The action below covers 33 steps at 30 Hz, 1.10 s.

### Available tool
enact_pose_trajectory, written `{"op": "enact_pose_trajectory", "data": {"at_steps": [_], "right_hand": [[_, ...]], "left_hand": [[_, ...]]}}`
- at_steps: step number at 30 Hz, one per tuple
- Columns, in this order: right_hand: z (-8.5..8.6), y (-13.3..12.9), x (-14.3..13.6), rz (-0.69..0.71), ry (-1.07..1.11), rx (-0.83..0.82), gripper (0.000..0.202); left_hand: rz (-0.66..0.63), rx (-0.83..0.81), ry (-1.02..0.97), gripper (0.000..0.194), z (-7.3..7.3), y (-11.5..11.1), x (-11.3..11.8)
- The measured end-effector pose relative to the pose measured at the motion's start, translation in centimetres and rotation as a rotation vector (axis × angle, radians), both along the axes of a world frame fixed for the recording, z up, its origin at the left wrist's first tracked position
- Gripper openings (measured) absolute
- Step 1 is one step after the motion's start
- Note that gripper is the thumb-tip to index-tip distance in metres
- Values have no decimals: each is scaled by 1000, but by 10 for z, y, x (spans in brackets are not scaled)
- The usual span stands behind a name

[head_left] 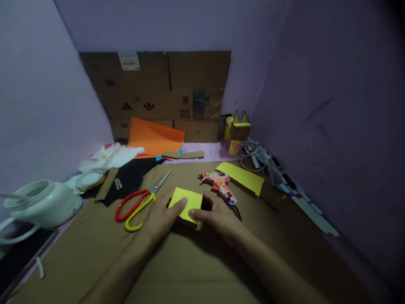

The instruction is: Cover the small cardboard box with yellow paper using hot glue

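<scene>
A small box with a yellow paper top [186,202] is held between both hands just above the cardboard mat. My left hand [164,213] grips its left side, thumb lying on the yellow face. On the other side, my right hand [215,213] grips it with the thumb on the lower right corner; the fingers behind are partly hidden. Left of the box lie scissors [147,196] with one red and one yellow handle, blades apart. A flower-patterned glue gun [220,185] rests beyond my right hand, beside a yellow paper strip [242,178].
A white teapot-like pot [42,207] stands at the left near a round lid [90,179]. Orange paper [155,137] leans before a large cardboard sheet [152,93] at the back. A cardboard animal figure [239,133] stands back right. Paper strips [297,194] line the right wall.
</scene>
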State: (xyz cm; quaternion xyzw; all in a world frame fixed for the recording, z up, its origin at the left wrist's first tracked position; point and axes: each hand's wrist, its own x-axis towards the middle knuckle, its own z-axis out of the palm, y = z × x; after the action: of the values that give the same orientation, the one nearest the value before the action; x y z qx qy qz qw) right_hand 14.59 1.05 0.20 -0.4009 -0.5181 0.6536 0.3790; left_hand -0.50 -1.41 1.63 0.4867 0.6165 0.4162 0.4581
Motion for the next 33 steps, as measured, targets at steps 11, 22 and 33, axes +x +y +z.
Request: {"op": "enact_pose_trajectory", "data": {"at_steps": [11,22,33], "right_hand": [[4,-11,3,10,-40,-72,62],[-3,-12,4,-132,-37,277,66],[-6,-6,10,-103,-75,328,63]], "left_hand": [[-148,66,-158,36,-5,-10,-9],[-120,148,-249,57,-3,-11,-2],[-34,169,-179,45,-7,-9,-1]]}}
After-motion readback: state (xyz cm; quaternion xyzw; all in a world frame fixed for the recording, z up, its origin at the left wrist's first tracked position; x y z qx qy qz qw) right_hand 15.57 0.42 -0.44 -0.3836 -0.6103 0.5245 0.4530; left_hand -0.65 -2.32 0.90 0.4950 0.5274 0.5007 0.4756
